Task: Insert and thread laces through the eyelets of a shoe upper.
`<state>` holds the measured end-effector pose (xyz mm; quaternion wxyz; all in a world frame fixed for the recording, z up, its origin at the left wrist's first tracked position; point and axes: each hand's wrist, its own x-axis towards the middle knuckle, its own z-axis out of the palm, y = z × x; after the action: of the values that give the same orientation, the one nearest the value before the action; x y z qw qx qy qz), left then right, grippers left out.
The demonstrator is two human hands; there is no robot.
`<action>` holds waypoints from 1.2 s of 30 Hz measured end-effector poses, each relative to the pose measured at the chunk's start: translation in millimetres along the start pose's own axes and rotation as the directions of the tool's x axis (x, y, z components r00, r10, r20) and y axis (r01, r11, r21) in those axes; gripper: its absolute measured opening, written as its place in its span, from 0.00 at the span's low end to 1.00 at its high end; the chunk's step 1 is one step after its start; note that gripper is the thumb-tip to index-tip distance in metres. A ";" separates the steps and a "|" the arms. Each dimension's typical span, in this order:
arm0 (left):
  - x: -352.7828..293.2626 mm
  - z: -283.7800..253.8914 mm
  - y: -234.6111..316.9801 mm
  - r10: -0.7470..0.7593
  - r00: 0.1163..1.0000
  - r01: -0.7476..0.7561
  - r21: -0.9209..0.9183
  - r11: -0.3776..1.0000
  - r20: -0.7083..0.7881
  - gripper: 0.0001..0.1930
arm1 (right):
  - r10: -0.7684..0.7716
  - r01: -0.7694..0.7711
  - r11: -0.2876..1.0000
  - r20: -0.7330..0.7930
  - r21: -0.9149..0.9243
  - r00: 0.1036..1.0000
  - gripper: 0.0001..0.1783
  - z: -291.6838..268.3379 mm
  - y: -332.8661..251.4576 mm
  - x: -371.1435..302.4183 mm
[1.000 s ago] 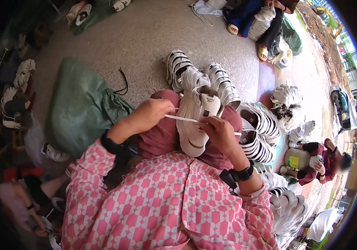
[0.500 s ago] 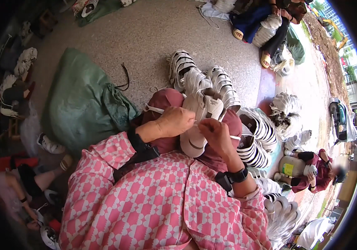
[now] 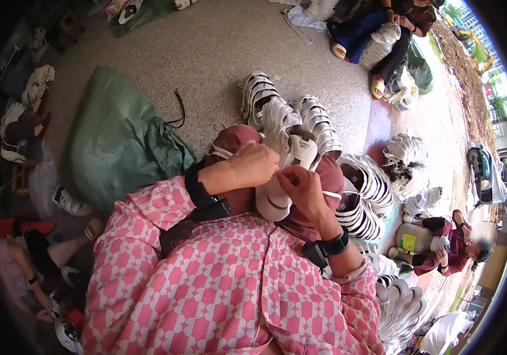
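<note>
A white shoe [image 3: 273, 201] with a brown lining rests between my knees, its rounded end toward me. My left hand [image 3: 253, 164] is closed just above its left side, back of the hand up, hiding its fingertips. On the right, my right hand [image 3: 302, 188] is curled in a pinch over the shoe. Their fingertips almost meet; whatever they grip is too small or hidden to name. Thin white strips cross my maroon-covered left knee [image 3: 235, 138] and right knee [image 3: 329, 174].
Rows of nested white shoes [image 3: 318, 121] stand beyond my knees, with more stacked shoes [image 3: 364, 198] at my right. A green sack [image 3: 120, 142] lies at left. Seated people work at far right, including one in maroon [image 3: 454, 245], at the top, and at lower left.
My left hand has turned further over and shifted slightly toward the right. My right hand has drawn its fingers in a little. The shoe stays between my knees.
</note>
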<state>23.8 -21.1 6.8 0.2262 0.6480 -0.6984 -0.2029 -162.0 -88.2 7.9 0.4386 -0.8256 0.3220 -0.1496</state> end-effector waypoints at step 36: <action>15.2 -12.8 0.9 0.263 0.959 -0.198 -0.421 0.885 0.102 0.11 | -0.537 0.405 0.598 0.029 -0.691 0.843 0.06 -100.4 -4.6 44.1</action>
<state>29.6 -36.0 18.5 0.3229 0.4811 -0.7286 -0.3653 -180.3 -178.6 67.5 0.0227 -0.9644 0.1616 -0.2082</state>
